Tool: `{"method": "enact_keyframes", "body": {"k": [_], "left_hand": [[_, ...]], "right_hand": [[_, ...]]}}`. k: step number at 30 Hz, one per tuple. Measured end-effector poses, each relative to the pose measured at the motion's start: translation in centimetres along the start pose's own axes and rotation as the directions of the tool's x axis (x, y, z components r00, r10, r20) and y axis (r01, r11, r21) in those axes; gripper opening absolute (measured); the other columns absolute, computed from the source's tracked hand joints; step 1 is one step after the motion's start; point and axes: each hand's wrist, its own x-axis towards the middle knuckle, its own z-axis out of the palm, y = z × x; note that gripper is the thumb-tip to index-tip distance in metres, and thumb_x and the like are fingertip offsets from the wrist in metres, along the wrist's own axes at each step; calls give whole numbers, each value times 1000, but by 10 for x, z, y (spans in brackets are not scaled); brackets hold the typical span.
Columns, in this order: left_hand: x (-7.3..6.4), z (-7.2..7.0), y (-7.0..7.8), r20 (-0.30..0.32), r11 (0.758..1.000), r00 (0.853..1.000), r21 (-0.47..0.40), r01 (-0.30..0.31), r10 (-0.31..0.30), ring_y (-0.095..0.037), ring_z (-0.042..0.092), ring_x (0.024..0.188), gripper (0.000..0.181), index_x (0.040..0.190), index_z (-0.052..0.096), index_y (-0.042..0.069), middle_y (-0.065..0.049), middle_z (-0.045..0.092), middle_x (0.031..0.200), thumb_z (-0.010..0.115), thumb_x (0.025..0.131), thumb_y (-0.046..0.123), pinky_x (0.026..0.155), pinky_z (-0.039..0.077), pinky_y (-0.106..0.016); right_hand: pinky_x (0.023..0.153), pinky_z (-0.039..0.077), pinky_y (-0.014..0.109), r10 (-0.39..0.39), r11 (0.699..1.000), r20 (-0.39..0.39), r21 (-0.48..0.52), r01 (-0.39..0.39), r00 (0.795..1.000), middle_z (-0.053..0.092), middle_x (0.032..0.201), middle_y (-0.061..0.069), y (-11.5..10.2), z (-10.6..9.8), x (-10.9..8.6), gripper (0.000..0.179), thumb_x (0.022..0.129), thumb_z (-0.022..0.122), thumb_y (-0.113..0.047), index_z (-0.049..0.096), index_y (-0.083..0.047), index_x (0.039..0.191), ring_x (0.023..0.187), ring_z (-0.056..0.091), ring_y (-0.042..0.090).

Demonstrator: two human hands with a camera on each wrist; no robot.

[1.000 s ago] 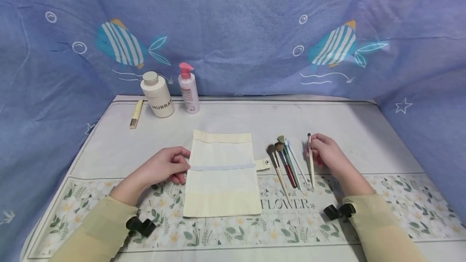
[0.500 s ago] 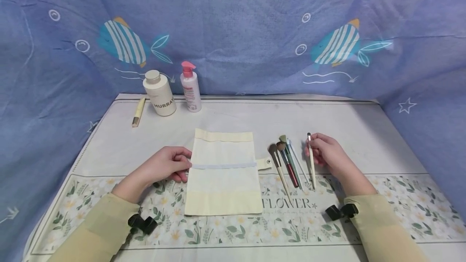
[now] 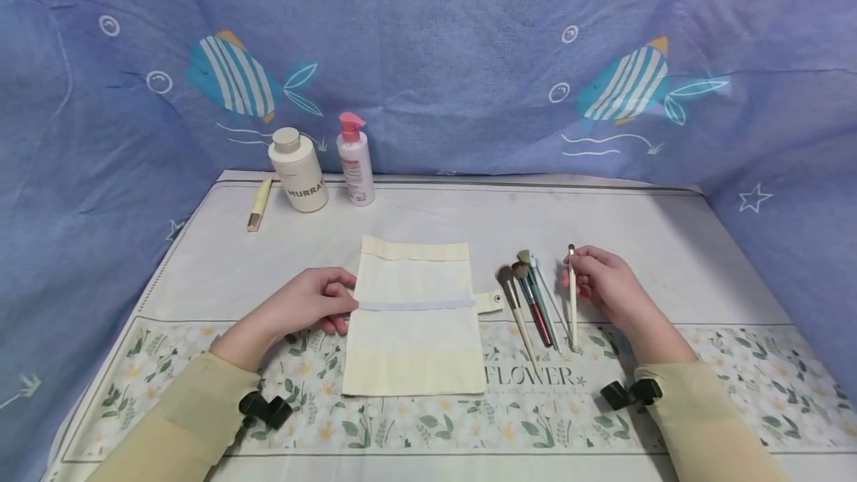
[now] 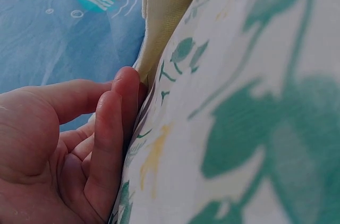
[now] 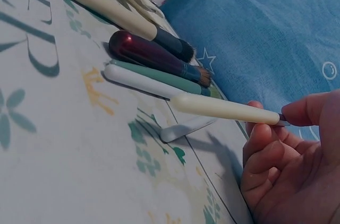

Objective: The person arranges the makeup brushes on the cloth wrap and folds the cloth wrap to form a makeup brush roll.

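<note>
The smooth, cream-handled brush (image 3: pixel 573 318) is in your right hand (image 3: pixel 601 281), pinched near its dark head, above the floral-printed surface (image 3: pixel 428 207), beside the other brushes (image 3: pixel 541 323). Your left hand (image 3: pixel 313 303), loosely curled, pinches the flat, rectangular cloth pouch (image 3: pixel 415 337) by its left edge.

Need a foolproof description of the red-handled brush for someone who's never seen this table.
On the table, find the cream cloth wrap lying flat near the middle. Just right of its snap tab lies a bunch of brushes. Between that bunch's cream-handled brush and green-handled brush sits the red-handled brush: brown bristles, and the only dark red handle there.
</note>
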Motion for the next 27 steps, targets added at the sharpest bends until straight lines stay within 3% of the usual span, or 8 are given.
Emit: {"method": "enact_keyframes", "body": {"k": [12,20,27], "left_hand": [[0,1,-2,-9,1000,1000,10,-5,5,-26,73,70,44,136,52,-2,-9,71,86,69,98,13,61,61,-35],[0,1,-1,-14,1000,1000,9,-1,1,-27,73,69,42,135,53,-2,-9,71,85,69,98,12,60,61,-35],[0,2,0,-12,1000,1000,3,1,-1,-26,73,69,44,136,52,-2,-10,70,85,69,98,13,60,61,-35]], "right_hand": [[56,52,25,-39,996,33,76,36,999,72,80,2,1,1,2,32,110,50,-23,47,8,115,63,57,11],[57,51,23,-83,972,104,228,58,991,71,85,2,-10,9,-4,25,110,52,-20,51,5,113,66,60,11],[57,54,23,-95,966,102,249,67,990,71,85,3,-19,18,-9,16,109,53,-15,56,1,109,67,63,10]]}}
